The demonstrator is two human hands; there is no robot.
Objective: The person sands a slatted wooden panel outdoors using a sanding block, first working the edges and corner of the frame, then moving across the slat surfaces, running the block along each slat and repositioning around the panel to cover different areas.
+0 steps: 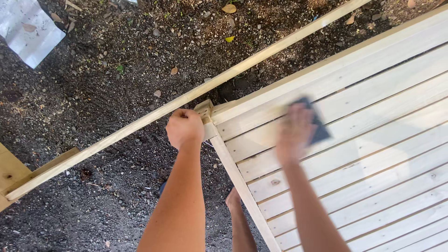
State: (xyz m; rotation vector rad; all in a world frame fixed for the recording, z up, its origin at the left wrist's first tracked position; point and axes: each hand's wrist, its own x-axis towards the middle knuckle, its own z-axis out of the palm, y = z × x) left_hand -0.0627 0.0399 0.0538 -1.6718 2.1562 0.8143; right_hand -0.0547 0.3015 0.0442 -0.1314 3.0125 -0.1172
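Note:
A pale wooden slatted panel (pixel 373 154) fills the right half of the view, its corner post (pixel 204 111) near the middle. My left hand (pixel 185 128) is closed in a fist around that corner. My right hand (pixel 294 133), blurred by motion, presses a dark sheet of sandpaper (pixel 317 126) flat on an upper slat. A long thin wooden batten (pixel 140 122) runs diagonally from lower left to upper right, just behind the panel's corner.
Dark gravelly soil (pixel 116 70) with dry leaves lies under everything. A silvery sheet (pixel 25 28) sits at the top left. A wooden block (pixel 9 175) shows at the left edge. A bare foot (pixel 233 198) stands beside the panel's side rail.

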